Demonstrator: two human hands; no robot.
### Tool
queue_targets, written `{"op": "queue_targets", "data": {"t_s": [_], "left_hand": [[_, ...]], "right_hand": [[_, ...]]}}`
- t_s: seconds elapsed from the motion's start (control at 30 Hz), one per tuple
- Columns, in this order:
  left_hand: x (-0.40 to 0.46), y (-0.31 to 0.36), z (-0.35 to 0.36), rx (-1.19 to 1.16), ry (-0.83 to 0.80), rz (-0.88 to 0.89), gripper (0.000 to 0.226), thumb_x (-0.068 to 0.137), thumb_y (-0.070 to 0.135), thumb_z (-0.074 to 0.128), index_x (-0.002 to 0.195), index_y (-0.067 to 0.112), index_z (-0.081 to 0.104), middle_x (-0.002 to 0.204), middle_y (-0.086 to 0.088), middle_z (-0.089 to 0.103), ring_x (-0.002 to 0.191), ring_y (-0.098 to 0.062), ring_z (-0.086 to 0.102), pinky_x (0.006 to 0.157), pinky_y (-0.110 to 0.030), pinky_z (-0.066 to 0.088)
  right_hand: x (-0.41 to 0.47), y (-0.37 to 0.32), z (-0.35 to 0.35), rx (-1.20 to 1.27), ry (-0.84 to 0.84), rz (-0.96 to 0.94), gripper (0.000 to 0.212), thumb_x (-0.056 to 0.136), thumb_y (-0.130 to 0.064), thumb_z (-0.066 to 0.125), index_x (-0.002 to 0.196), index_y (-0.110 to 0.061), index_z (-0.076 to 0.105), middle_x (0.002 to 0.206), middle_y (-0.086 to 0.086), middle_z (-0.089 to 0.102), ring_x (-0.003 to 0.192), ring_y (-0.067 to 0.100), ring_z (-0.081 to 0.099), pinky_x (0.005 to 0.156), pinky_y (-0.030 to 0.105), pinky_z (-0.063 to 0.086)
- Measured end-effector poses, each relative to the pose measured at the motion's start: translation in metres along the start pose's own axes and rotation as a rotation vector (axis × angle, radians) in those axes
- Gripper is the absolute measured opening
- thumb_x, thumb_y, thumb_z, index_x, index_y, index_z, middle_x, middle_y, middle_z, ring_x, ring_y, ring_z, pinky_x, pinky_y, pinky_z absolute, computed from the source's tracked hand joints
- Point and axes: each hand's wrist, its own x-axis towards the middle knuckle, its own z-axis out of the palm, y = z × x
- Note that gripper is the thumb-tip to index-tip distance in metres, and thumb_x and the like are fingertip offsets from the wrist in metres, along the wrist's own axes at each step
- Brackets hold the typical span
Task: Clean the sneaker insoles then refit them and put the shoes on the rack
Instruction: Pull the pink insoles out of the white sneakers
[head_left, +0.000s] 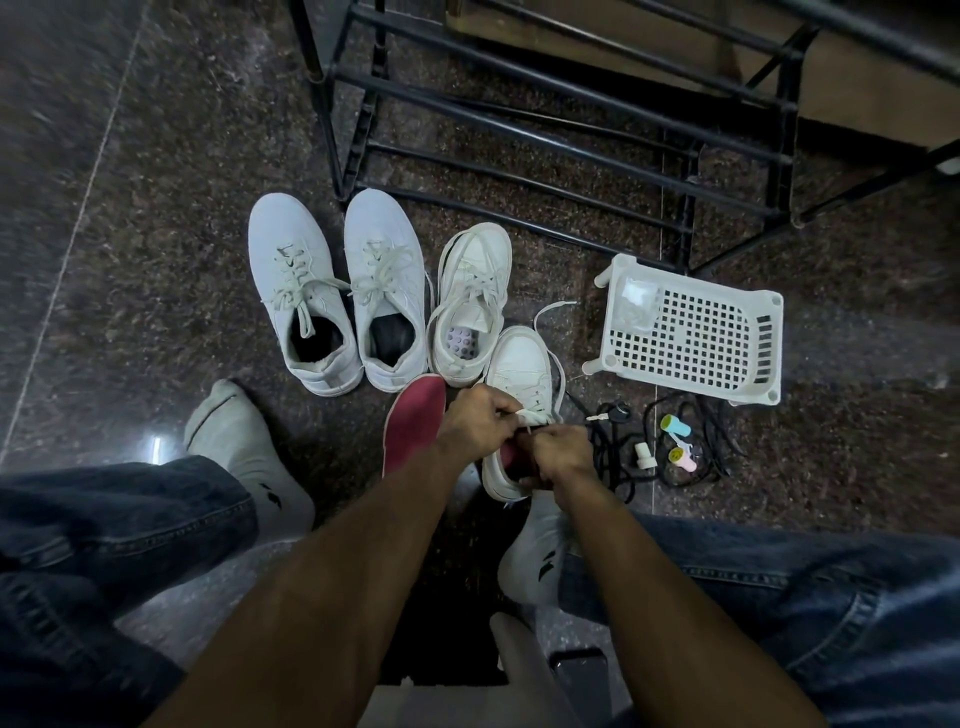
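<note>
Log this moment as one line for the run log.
stage: lacing white sneaker | left hand: pinching lace | right hand: gripping sneaker | red insole: on floor | rack: no shoes visible

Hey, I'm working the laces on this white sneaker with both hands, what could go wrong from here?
1. The left hand and right hand pinch the white lace over the sneaker; hard pulling might tip it.
2. The red insole lies loose beside it, so a forearm may well nudge it.
3. Black cords and small bottles lie close on the right; the lace's loose end could snag them.
</note>
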Motion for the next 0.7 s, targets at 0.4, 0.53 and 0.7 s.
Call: {"op": "queue_targets", "data": {"t_s": [0.4,0.53,0.7], "left_hand": [[-0.002,0.003,-0.001,-0.014,-0.005,-0.056,0.009,0.079,0.029,0.078,0.079,0.02,0.077,0.074,0.002,0.073,0.076,-0.017,0.069,0.073,-0.034,0.057],[-0.005,0.005,0.001,-0.025,0.01,-0.115,0.012,0.077,0.034,0.079,0.087,0.027,0.078,0.086,0.011,0.075,0.082,-0.008,0.068,0.081,-0.029,0.056],[-0.008,0.011,0.003,-0.076,-0.026,-0.185,0.021,0.08,0.019,0.079,0.1,0.017,0.077,0.093,0.005,0.074,0.08,-0.01,0.067,0.082,-0.024,0.054]], "right_hand": [[-0.027,-0.032,-0.046,-0.108,-0.106,0.066,0.011,0.08,0.003,0.067,0.074,-0.001,0.058,0.052,0.01,0.049,0.03,0.013,0.039,0.037,0.026,0.049],[-0.039,-0.053,-0.069,-0.388,-0.17,0.021,0.011,0.08,-0.003,0.067,0.073,-0.004,0.059,0.05,0.007,0.044,0.037,0.014,0.039,0.04,0.024,0.047],[-0.06,-0.092,-0.097,-0.556,-0.217,-0.115,0.012,0.077,-0.009,0.064,0.088,-0.005,0.068,0.077,0.007,0.057,0.054,0.014,0.044,0.044,0.021,0.034]]}}
